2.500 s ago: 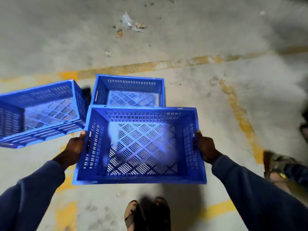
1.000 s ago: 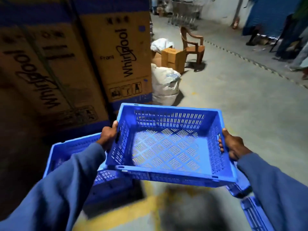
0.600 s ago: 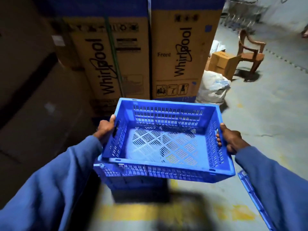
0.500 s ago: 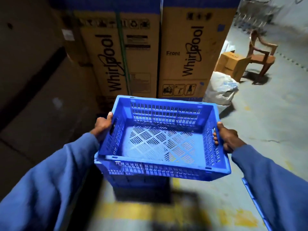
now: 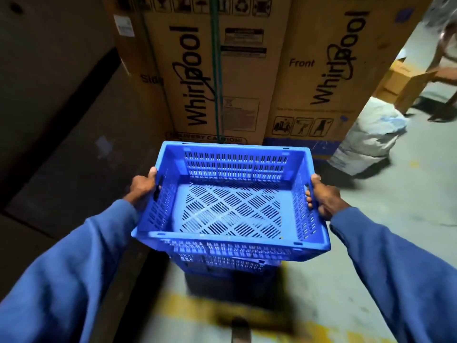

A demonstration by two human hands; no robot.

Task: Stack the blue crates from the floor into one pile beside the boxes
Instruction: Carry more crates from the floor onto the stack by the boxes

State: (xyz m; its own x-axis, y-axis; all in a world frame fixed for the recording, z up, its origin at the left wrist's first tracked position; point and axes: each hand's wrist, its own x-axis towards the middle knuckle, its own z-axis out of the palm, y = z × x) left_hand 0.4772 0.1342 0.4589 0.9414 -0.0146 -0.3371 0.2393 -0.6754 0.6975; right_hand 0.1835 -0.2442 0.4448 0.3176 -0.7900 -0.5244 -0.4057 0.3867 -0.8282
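I hold an empty blue slotted crate (image 5: 230,209) level in front of me. My left hand (image 5: 143,188) grips its left side wall at the handle slot, and my right hand (image 5: 321,199) grips the right side wall. Directly under it, mostly hidden, another blue crate (image 5: 222,264) stands on the floor; whether the two touch cannot be told. Two tall brown cardboard appliance boxes (image 5: 247,78) rise just behind the crates.
A dark wall or large dark carton (image 5: 54,120) fills the left. A white sack (image 5: 368,142) leans by the right box, with smaller cartons (image 5: 405,82) and a wooden chair beyond. A worn yellow line (image 5: 247,315) crosses the grey concrete floor.
I turned from the open floor with the crate toward the cardboard boxes. The held crate has come over the crate standing on the floor and moved closer to the boxes.
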